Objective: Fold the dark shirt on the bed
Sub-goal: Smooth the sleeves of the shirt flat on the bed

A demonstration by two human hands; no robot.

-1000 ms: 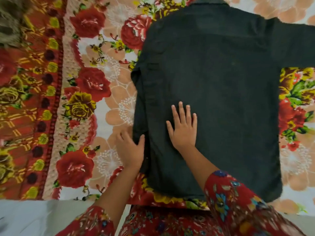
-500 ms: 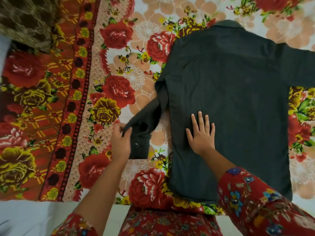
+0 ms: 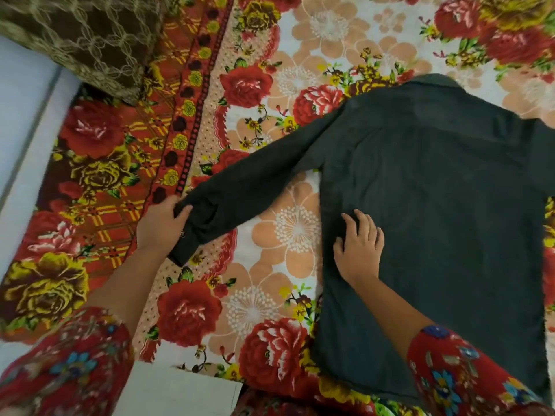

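**Dark cotton, one sleeve drawn out: a shirt is readied for folding**

Red floral cuffs frame the nearest edge of the scene, where a person leans over a bed (image 3: pixel 294 229) covered in a rose-print sheet. The right hand (image 3: pixel 359 246) lies flat, fingers spread, on the left side seam of the dark shirt (image 3: pixel 435 220), gripping nothing; judging by its position, it serves as an anchor so the body of the garment does not slide. At about nine o'clock from that hand, the left hand (image 3: pixel 162 225) is closed around the cuff end of the sleeve (image 3: pixel 255 181), thumb over the cloth, holding it stretched away from the body toward the sheet's red border. The pull appears meant to straighten the sleeve before it is folded. The shirt lies back-up and mostly flat, filling the right half of the bed, its collar (image 3: pixel 432 81) at twelve o'clock. Farther off, at eleven o'clock, a brown patterned cloth (image 3: pixel 81 40) sits at the bed's corner. No fold looks complete yet.
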